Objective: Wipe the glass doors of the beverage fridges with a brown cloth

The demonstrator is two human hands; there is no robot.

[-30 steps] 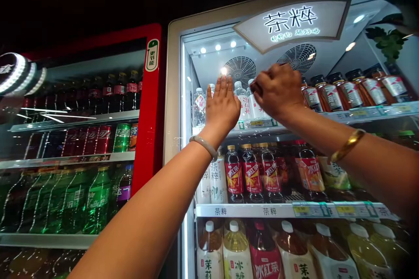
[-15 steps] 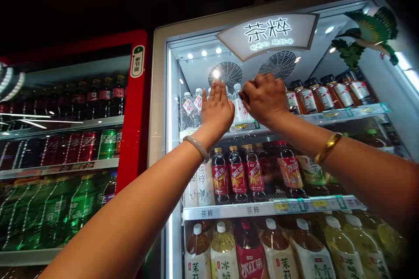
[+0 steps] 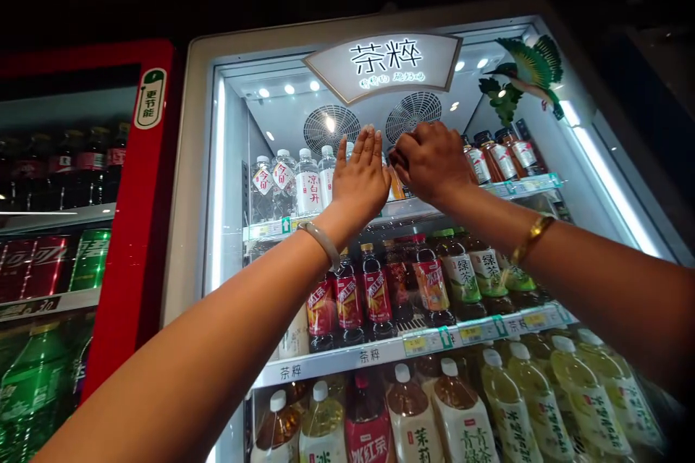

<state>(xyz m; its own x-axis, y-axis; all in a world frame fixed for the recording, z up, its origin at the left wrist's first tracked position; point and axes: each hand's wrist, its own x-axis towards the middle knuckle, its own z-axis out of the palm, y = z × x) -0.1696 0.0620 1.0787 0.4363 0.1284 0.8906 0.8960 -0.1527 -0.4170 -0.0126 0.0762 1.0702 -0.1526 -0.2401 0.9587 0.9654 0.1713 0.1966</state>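
Both arms reach up before a lit drinks cooler (image 3: 187,159). My left hand (image 3: 361,177), with a pale bangle at the wrist, is raised flat with its fingers stretched upward and holds nothing. Just right of it, my right hand (image 3: 431,163) is curled, its fingers bent; a gold bangle circles that wrist. What the curled fingers hold, if anything, is hidden. Behind the hands, the top shelf carries clear water bottles (image 3: 309,184) on the left and brown bottles (image 3: 502,159) on the right.
The illuminated sign (image 3: 385,69) spans the cooler's top, beside a green bird decoration (image 3: 529,69). Lower shelves hold red-labelled bottles (image 3: 376,289), green-labelled bottles (image 3: 463,276) and large pale bottles (image 3: 551,398). A red-framed cooler (image 3: 130,231) stands at the left.
The view has shifted, so both coolers sit further left and more of the lit cooler's right side shows. The hands keep nearly the same place and pose in the picture.
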